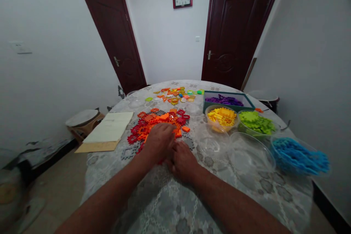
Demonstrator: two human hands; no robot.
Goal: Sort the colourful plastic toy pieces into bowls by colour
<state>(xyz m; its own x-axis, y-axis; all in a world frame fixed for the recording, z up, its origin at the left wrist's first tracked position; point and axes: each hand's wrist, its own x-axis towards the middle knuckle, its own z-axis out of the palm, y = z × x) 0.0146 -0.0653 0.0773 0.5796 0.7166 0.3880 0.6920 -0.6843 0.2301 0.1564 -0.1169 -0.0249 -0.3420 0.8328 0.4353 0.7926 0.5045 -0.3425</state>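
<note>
A spread of red and orange interlocking plastic pieces (153, 120) lies on the round table (164, 204). My left hand (159, 140) rests palm down on the near edge of that pile, fingers curled over pieces. My right hand (182, 161) sits just beside it, fingers bent and tucked toward the left hand, touching the pile's near edge. What either hand holds is hidden beneath the fingers.
A second scatter of mixed coloured pieces (175, 95) lies farther back. At the right stand a teal box of purple pieces (225, 99), bowls of yellow (222, 116), green (256, 122) and blue pieces (300, 155), and empty clear bowls (252, 157). Papers (108, 131) lie at the left.
</note>
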